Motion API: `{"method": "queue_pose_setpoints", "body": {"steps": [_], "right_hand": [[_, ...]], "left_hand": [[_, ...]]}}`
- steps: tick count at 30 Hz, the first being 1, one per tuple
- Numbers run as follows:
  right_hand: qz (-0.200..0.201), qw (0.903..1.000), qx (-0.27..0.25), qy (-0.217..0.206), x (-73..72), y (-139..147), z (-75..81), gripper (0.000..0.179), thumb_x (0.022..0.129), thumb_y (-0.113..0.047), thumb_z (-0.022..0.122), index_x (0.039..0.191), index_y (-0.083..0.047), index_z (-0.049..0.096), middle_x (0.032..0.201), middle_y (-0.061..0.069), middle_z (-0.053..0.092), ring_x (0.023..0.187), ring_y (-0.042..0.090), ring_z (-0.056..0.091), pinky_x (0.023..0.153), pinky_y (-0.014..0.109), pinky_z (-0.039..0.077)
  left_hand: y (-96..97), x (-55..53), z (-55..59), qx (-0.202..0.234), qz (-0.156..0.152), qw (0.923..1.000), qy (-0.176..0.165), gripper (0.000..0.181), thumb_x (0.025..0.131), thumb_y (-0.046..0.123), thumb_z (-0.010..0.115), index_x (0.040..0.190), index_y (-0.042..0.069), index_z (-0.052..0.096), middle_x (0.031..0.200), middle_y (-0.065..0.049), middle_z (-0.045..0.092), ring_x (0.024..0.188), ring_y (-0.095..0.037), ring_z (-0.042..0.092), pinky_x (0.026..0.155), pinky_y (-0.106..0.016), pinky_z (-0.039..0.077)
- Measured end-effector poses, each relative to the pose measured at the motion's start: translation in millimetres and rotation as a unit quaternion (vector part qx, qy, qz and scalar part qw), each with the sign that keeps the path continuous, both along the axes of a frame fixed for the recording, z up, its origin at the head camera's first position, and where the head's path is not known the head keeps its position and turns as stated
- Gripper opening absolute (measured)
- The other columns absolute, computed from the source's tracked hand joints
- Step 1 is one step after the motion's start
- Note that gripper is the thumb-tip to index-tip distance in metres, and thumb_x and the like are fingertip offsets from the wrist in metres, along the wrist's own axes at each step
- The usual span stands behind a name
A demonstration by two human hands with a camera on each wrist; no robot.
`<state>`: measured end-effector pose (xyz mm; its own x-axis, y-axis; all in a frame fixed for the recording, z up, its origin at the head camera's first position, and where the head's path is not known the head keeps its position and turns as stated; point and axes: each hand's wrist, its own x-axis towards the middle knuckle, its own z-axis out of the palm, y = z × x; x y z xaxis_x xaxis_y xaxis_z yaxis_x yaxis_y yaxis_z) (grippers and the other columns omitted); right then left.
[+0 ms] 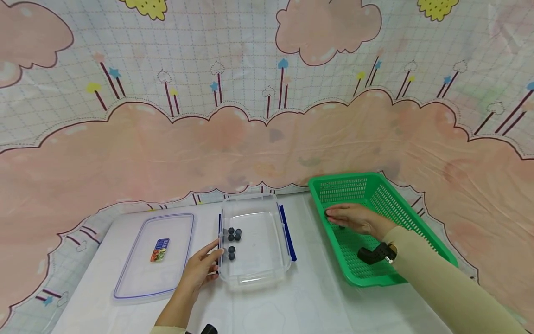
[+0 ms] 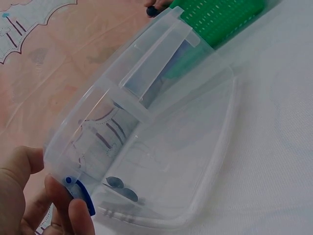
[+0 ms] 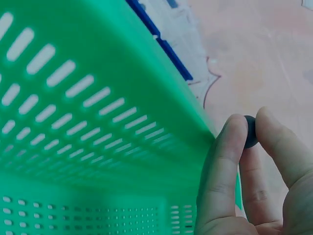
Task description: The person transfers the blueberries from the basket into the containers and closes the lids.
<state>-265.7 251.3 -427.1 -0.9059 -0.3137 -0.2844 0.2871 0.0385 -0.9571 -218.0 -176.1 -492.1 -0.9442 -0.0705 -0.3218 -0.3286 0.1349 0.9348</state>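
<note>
My left hand [image 1: 201,265] grips the left wall of a clear plastic container [image 1: 260,253]; in the left wrist view its thumb and fingers [image 2: 57,193] sit at the rim by a blue latch [image 2: 80,196]. Several blueberries [image 1: 231,237] lie along the container's left side. Over the left edge of a green slotted basket [image 1: 350,273], my right hand [image 1: 354,218] pinches one blueberry [image 3: 250,132] between thumb and fingertips. Just below that hand, another dark blueberry [image 1: 342,227] shows inside the basket.
A clear lid [image 1: 137,278] with a blue seal and a small colourful label [image 1: 160,250] lies flat at the left. Another blue latch [image 1: 288,234] hangs at the container's right side. A patterned cloth [image 1: 233,148] rises behind the white table [image 1: 308,297].
</note>
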Motion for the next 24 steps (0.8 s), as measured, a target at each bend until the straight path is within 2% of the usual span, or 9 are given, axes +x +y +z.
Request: {"method": "queue_pose_setpoints", "body": {"steps": [7,14,20,24], "right_hand": [[0.003,0.9999,-0.012,0.006,1.6,-12,4.3,0.051,0.101,-0.002,0.05,0.142,0.019,0.029,0.103,0.0,0.064,0.095,0.006,0.066,0.093,0.023,0.052],[0.005,0.9998,-0.016,0.008,-2.1,-26,5.7,0.04,0.099,-0.002,0.054,0.134,0.016,0.045,0.102,0.003,0.066,0.094,0.009,0.068,0.094,0.027,0.052],[0.005,0.9997,-0.024,-0.002,-5.8,-43,5.2,0.023,0.099,0.0,0.054,0.12,0.008,0.057,0.098,0.005,0.067,0.089,0.011,0.069,0.085,0.022,0.055],[0.01,0.9991,-0.04,-0.012,-8.0,-55,3.7,0.021,0.098,0.002,0.054,0.117,0.008,0.059,0.095,0.005,0.068,0.086,0.011,0.069,0.083,0.022,0.056]], "left_hand": [[1.2,0.5,3.2,-0.001,0.001,1.0,0.003,0.056,0.094,0.03,0.066,0.145,0.014,0.05,0.092,-0.002,0.056,0.067,-0.01,0.052,0.06,-0.024,0.052],[1.2,1.6,5.1,-0.001,0.002,1.0,0.004,0.055,0.094,0.029,0.066,0.145,0.013,0.05,0.094,-0.003,0.056,0.067,-0.01,0.053,0.06,-0.024,0.052],[2.6,1.0,5.4,0.0,0.006,1.0,0.006,0.054,0.094,0.028,0.066,0.144,0.014,0.052,0.094,-0.003,0.056,0.066,-0.01,0.052,0.059,-0.023,0.051],[2.7,1.8,5.1,0.0,0.008,1.0,0.006,0.053,0.093,0.027,0.066,0.143,0.014,0.053,0.093,-0.003,0.056,0.066,-0.01,0.052,0.058,-0.023,0.05]]}}
